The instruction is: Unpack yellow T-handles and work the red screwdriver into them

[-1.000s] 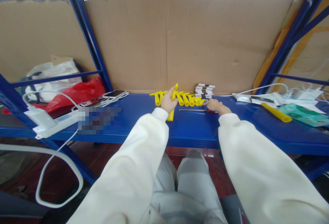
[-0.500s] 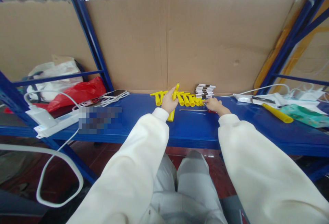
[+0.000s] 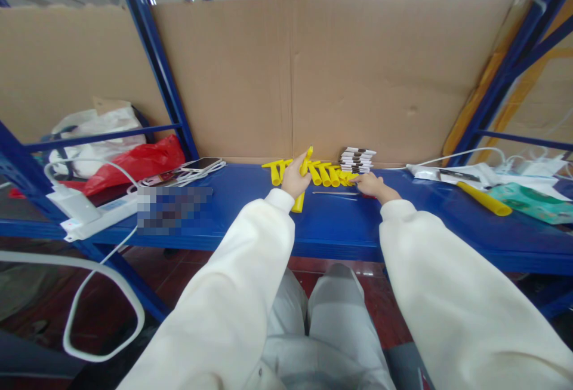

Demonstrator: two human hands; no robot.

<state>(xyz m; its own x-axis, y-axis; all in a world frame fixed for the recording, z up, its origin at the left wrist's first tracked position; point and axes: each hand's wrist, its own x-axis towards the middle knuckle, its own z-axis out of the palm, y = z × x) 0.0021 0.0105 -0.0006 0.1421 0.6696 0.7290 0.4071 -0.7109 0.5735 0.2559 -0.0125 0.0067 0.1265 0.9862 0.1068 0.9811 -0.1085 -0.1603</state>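
My left hand [image 3: 294, 181] is wrapped round a yellow tapered piece [image 3: 298, 203], whose tip rises above my fingers and whose wide end shows below. Several similar yellow pieces [image 3: 324, 175] lie in a row on the blue shelf on both sides of that hand. My right hand [image 3: 369, 186] is at the row's right end, fingertips by a cluster of small yellow parts [image 3: 347, 178]; whether it pinches one is too small to tell. Something red shows under that hand. A stack of white and dark packets [image 3: 357, 160] stands just behind.
Two thin rods [image 3: 335, 193] lie in front of the row. A power strip [image 3: 107, 214], cables and a red bag [image 3: 134, 166] are at the left. Another yellow piece [image 3: 484, 199] and a green packet [image 3: 532, 202] lie at the right. Cardboard [image 3: 349, 79] stands behind the shelf.
My right hand has shifted slightly left toward the small yellow parts, and its fingers reach out more. My left hand keeps its hold in the same place.
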